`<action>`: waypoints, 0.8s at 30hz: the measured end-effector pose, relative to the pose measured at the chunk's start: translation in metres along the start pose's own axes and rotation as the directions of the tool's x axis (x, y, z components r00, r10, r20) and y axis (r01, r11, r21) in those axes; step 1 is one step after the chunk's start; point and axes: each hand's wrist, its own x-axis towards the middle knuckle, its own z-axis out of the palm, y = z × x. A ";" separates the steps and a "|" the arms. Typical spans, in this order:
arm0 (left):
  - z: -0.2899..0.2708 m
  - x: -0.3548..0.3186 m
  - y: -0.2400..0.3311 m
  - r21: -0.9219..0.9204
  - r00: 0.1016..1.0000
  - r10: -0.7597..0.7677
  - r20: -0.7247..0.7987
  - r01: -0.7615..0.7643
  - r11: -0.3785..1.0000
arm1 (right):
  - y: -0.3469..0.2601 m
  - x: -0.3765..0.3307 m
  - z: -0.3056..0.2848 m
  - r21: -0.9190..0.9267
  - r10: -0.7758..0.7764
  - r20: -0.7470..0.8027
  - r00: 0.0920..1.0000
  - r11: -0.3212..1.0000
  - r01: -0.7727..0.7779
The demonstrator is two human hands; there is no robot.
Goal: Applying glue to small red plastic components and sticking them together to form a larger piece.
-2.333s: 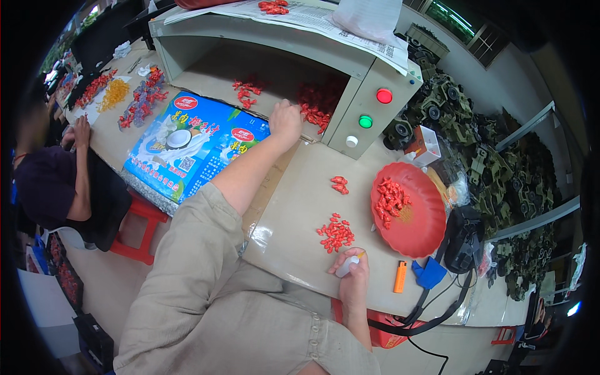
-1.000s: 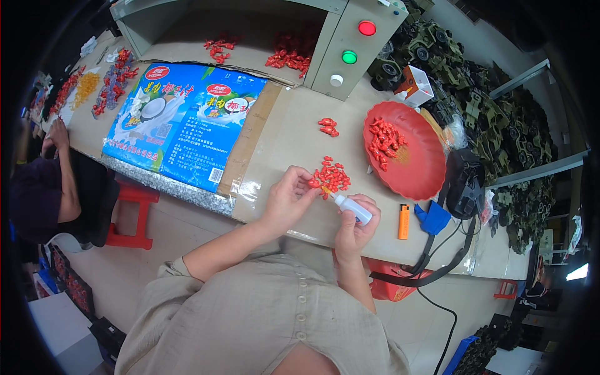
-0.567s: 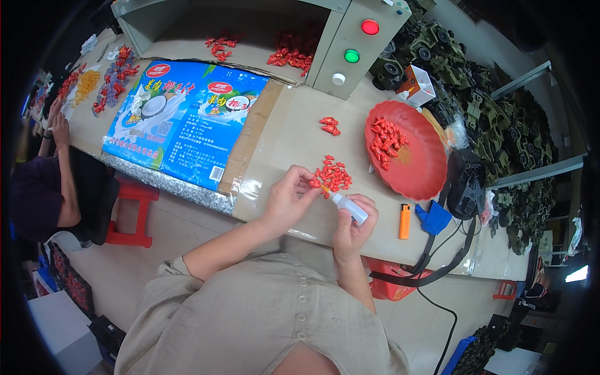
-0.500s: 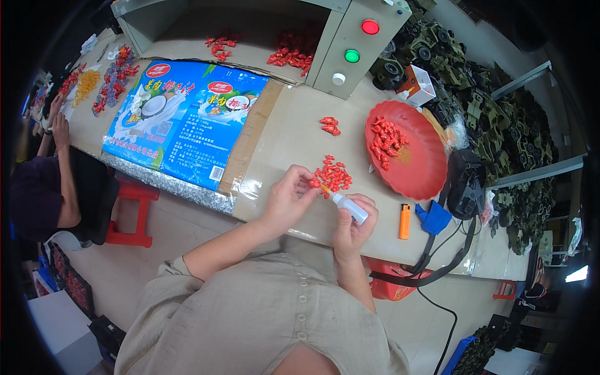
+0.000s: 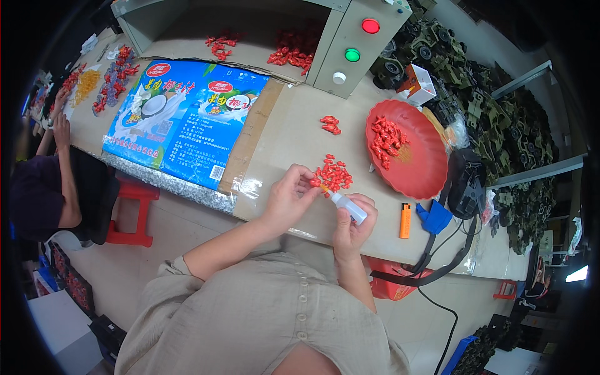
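My right hand (image 5: 357,226) is closed round a small white squeeze bottle (image 5: 351,209), tilted with its yellowish nozzle (image 5: 324,188) toward my left hand. Between the thumb and fingertips of my left hand (image 5: 290,199) is a small red plastic piece (image 5: 315,182), mostly covered by the fingers. The nozzle tip is right at that piece; whether it touches, I cannot tell. Just beyond my fingers a pile of small red pieces (image 5: 335,175) lies on the table. A smaller group of red pieces (image 5: 330,125) sits farther back.
To the right stands a red scalloped bowl (image 5: 431,169) holding red pieces, with an orange lighter (image 5: 405,220) and black strap (image 5: 431,265) nearby. A flattened blue carton (image 5: 181,125) covers the left. Behind is a grey machine (image 5: 331,69) with buttons. Another person's hand (image 5: 61,130) is far left.
Both of my hands hold nearly the same pose, with the bottle nozzle still at the red piece. At far left, the other person's hand and arm have shifted slightly.
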 end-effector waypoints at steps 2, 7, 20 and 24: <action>0.000 0.000 0.000 -0.008 1.000 -0.011 0.001 0.011 1.000 | 0.000 0.000 0.000 -0.007 -0.002 0.002 1.000 1.000 0.002; 0.000 0.000 0.000 0.013 1.000 -0.003 0.000 0.003 1.000 | -0.001 0.001 0.000 -0.003 -0.016 -0.015 1.000 1.000 0.016; 0.000 0.000 0.000 0.018 1.000 -0.001 -0.006 0.002 1.000 | -0.002 0.001 0.001 -0.008 -0.007 -0.017 1.000 1.000 0.007; 0.000 0.000 0.002 0.023 1.000 0.001 -0.008 0.000 1.000 | -0.001 0.002 0.000 -0.042 -0.036 -0.010 0.999 0.998 0.036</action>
